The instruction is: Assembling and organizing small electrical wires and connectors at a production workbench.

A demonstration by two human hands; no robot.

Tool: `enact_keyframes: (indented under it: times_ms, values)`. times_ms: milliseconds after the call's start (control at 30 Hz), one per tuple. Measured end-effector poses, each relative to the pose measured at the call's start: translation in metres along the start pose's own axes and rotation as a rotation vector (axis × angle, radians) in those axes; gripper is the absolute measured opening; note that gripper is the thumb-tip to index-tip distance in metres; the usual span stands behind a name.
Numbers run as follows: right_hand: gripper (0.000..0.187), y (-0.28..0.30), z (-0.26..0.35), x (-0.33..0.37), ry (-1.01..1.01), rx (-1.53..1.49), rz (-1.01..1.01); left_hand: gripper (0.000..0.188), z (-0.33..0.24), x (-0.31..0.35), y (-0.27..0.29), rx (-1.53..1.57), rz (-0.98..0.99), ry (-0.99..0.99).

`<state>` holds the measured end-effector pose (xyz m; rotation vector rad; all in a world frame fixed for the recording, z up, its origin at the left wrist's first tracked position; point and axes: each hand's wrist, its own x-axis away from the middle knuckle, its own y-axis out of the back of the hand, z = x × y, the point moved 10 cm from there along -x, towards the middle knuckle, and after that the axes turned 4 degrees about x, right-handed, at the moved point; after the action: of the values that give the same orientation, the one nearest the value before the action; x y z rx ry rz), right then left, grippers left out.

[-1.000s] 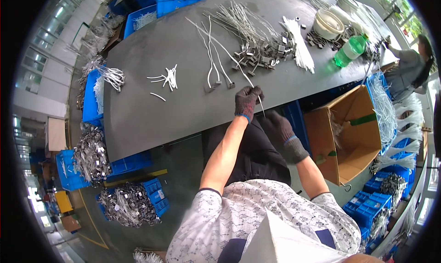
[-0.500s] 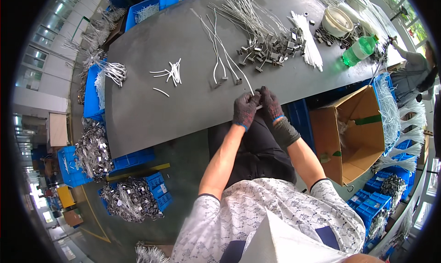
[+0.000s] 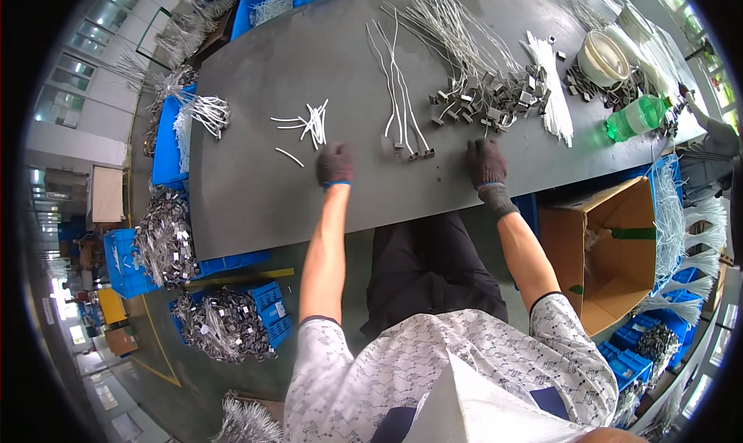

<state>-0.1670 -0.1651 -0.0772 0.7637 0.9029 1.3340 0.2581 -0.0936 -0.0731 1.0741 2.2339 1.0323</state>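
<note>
Moved apart: your left hand [image 3: 335, 165], now just beside short white tubes [image 3: 315, 125] on table [image 3: 255, 199], and right hand [image 3: 487, 163], now at clip-ended wires [image 3: 469, 61]. Can't tell either grip. Tubes likely light, flexible: pinch mid-length. Wires likely springy: hold metal clips [image 3: 526, 98].

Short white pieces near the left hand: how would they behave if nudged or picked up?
The short white pieces look light, being so thin. They're probably springy rather than floppy, since they lie in smooth, gentle curves. A nudge might scatter them, as most just cross loosely.
</note>
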Motion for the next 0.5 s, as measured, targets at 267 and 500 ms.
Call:
enact_keyframes:
  times_ms: [267, 500]
  values:
    - [0.037, 0.005, -0.064, 0.046, -0.306, -0.03, -0.014, 0.043, 0.132, -0.048, 0.065, -0.456, -0.102, 0.419]
    - [0.021, 0.003, -0.092, 0.14, -0.267, -0.702, 0.302, 0.035, 0.161, -0.064, 0.031, -0.316, 0.095, 0.467]
